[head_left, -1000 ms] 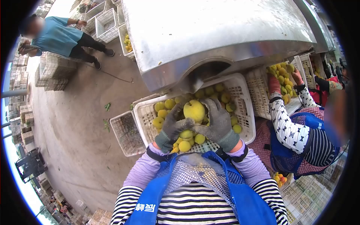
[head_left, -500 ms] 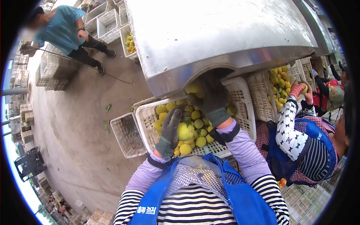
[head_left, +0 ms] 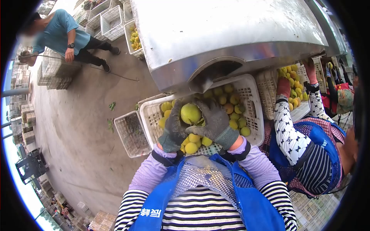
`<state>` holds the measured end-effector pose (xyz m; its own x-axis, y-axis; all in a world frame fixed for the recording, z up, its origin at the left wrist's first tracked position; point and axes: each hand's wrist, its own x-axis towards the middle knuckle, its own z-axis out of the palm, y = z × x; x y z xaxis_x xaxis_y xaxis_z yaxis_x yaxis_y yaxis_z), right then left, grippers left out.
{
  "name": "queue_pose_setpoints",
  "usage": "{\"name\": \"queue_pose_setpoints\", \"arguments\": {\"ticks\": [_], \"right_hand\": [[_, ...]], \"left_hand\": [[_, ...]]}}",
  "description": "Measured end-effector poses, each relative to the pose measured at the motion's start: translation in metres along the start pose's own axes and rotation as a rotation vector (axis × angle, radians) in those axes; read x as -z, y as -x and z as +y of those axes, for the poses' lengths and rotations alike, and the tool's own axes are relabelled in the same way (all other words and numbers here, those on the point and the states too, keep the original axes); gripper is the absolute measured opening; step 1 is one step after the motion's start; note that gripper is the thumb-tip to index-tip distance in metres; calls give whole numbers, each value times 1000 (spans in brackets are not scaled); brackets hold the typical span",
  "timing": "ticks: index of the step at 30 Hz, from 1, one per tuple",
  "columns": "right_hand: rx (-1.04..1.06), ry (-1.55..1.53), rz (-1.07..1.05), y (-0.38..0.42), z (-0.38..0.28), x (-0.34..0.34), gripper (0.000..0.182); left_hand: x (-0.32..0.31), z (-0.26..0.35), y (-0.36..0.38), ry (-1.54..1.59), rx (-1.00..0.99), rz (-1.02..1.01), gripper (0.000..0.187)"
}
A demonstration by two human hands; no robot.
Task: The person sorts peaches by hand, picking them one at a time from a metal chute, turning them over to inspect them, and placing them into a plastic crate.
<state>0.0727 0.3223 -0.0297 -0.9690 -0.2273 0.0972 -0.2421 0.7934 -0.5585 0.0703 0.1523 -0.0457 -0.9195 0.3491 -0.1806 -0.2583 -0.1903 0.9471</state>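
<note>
A large yellow-green peach (head_left: 190, 113) sits between my two gloved hands, above a white plastic crate (head_left: 252, 104). My left hand (head_left: 173, 127) wraps around its left side. My right hand (head_left: 216, 122) curls around its right side, the thumb pointing in below it. Both gloves are dark grey and hide part of the peach. Beneath and around the hands, smaller yellow peaches (head_left: 191, 148) fill much of the crate. More peaches (head_left: 231, 107) lie to the right of my right hand.
A metal machine housing (head_left: 231, 30) with an arched opening (head_left: 216, 71) overhangs the crate's far side. An empty crate (head_left: 133, 134) stands at left. To the right, a co-worker (head_left: 308, 146) reaches into another peach crate (head_left: 260, 90). A person in a blue shirt (head_left: 63, 32) walks at upper left.
My right hand has come back from beside the machine's opening to the peach at my left hand. That peach has moved up, away from my body. The co-worker's hands have gone down into their crate.
</note>
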Motion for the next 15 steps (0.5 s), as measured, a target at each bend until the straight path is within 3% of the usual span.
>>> {"name": "queue_pose_setpoints", "arguments": {"ticks": [1,3,6,7,8,10,11,13,15], "right_hand": [[-31,21,14,7,5,-5,79],[-247,-261,-29,11,14,-6,71],[-540,-589,-250,12,30,9,62],[-634,-678,-347,12,33,15,60],[-567,-671,-252,15,35,10,59],[-521,-511,-333,14,31,22,57],[-492,-432,-368,13,25,26,57],[-406,-331,-146,20,5,34,61],[-351,-320,-33,28,-4,32,67]], "left_hand": [[-5,0,-1,200,57,22,46],[-15,-5,-6,1138,361,99,47],[-10,-9,1,174,137,174,51],[-12,-7,0,191,170,129,51],[-14,-5,1,211,202,86,51],[-14,-9,5,269,274,83,48],[-5,-16,8,-89,95,4,49],[13,-22,13,-798,-268,-155,51],[7,-14,16,-599,-218,-164,53]]}}
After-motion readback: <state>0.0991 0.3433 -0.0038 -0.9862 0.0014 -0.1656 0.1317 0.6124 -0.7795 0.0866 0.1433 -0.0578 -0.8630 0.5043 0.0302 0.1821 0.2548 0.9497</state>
